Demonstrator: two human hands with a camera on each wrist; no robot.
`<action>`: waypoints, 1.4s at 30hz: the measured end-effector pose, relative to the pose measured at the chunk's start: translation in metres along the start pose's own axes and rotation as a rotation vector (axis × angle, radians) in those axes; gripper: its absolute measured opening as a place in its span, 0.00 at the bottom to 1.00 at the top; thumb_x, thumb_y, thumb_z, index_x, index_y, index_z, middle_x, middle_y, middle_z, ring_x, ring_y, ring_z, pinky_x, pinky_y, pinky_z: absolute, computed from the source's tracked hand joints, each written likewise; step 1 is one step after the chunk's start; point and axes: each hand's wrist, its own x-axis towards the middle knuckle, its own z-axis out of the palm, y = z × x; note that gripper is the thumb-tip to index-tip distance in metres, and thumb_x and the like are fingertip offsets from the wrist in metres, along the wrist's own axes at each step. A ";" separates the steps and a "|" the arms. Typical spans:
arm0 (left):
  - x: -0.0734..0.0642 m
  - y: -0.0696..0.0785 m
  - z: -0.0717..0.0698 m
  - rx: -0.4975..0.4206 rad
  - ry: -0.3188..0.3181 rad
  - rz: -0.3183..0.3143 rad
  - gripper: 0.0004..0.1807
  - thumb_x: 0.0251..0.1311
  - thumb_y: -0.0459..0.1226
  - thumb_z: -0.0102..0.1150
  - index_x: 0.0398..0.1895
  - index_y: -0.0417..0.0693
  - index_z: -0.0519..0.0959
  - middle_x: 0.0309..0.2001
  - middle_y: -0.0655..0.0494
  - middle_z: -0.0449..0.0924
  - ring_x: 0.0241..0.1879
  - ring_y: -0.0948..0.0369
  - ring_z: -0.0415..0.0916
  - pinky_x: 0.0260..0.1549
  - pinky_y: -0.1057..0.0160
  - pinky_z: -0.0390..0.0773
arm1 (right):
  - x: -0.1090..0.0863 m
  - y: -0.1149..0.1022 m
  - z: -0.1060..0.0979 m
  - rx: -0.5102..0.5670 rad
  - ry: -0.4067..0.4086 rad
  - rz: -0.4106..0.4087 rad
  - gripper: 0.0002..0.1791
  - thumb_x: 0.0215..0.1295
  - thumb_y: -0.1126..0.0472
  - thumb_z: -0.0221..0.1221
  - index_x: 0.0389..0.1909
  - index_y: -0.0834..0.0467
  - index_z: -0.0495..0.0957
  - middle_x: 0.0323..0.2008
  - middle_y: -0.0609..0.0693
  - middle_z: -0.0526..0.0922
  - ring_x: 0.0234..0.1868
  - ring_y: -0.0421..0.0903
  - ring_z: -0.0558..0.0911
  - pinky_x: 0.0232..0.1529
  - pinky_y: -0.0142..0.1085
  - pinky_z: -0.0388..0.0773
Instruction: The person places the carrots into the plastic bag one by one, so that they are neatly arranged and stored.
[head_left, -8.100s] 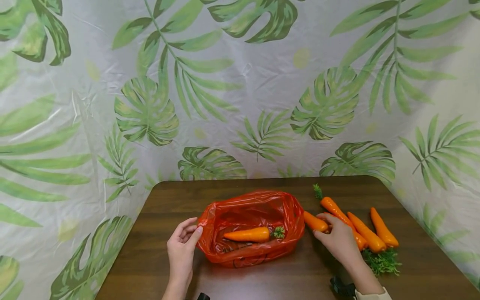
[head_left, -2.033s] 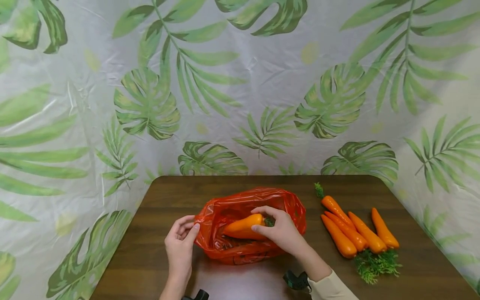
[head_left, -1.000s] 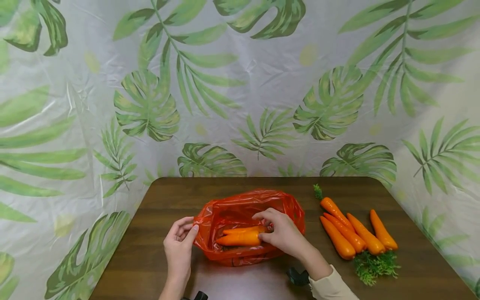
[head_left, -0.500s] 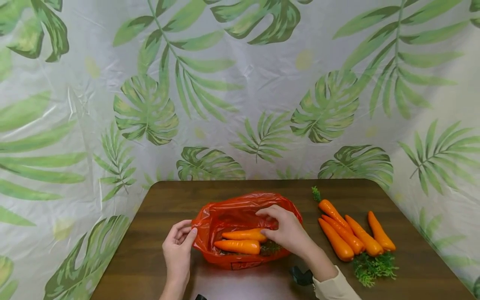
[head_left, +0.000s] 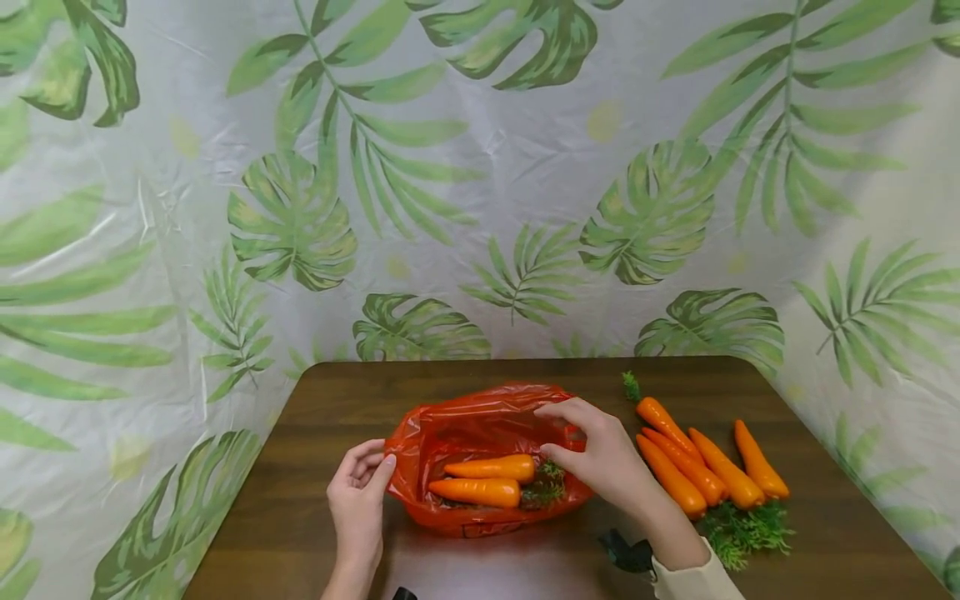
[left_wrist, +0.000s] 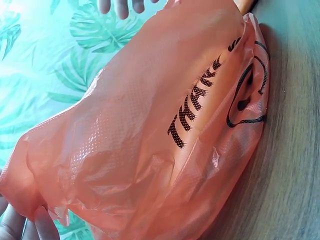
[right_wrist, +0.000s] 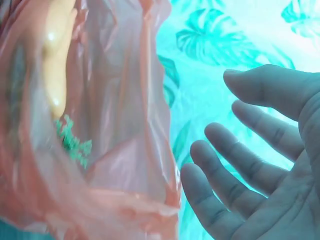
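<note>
A red plastic bag [head_left: 517,404] stands with its mouth spread wide in the middle of the table. Inside it two orange carrots [head_left: 474,492] lie side by side, their green tops toward the right. My left hand [head_left: 358,492] pinches the bag's left rim between thumb and fingers; the left wrist view shows those fingertips [left_wrist: 45,225] on the plastic. Over the bag's right rim hovers my right hand [head_left: 600,450], its fingers spread and relaxed with nothing in them. In the right wrist view that hand [right_wrist: 260,165] is apart from the bag and its palm is bare.
Several more carrots [head_left: 723,468] lie in a loose group on the right of the brown wooden table [head_left: 345,392], with leafy green tops [head_left: 742,533] at the near end. A leaf-patterned sheet [head_left: 525,167] hangs behind the table.
My right hand brought a carrot from the right-hand group into the bag and let go of it beside the first. It has since drawn up and right. My left hand keeps its pinch on the rim.
</note>
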 end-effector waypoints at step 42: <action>0.001 -0.001 0.000 0.017 -0.001 -0.030 0.14 0.59 0.29 0.70 0.48 0.38 0.83 0.35 0.45 0.84 0.32 0.57 0.79 0.30 0.66 0.82 | -0.060 0.108 -0.058 -0.046 0.042 0.283 0.31 0.62 0.45 0.69 0.65 0.47 0.75 0.59 0.50 0.79 0.55 0.55 0.79 0.53 0.55 0.77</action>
